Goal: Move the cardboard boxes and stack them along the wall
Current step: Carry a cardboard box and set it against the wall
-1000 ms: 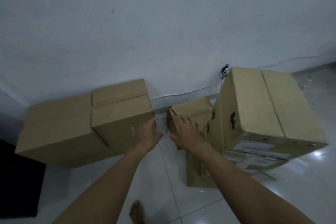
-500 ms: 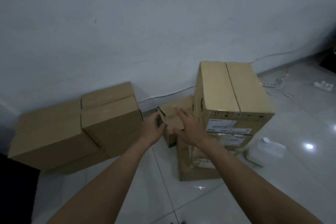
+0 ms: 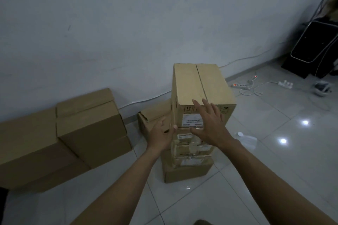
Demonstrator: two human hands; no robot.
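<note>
A stack of cardboard boxes stands in the middle of the floor, topped by a long labelled box [image 3: 199, 86] over taped boxes [image 3: 188, 166]. My right hand [image 3: 208, 124], fingers spread and straight, hovers in front of the top box's labelled end. My left hand [image 3: 161, 134] reaches to that box's lower left corner, thumb at its edge. A small open-flapped box [image 3: 151, 113] sits behind my left hand, near the wall. Two larger boxes lie along the wall at left, one [image 3: 87, 124] beside another [image 3: 27, 142].
A white cable runs along the wall's foot to power strips [image 3: 241, 85] on the tiled floor at right. A translucent plastic jug [image 3: 247, 139] lies right of the stack. A black folding frame [image 3: 314, 47] leans at the far right. A foot [image 3: 203, 222] shows at bottom.
My view has swung right and closer to the stack. Both hands have moved from the small box toward the top box's labelled end; the right hand now hovers over its label.
</note>
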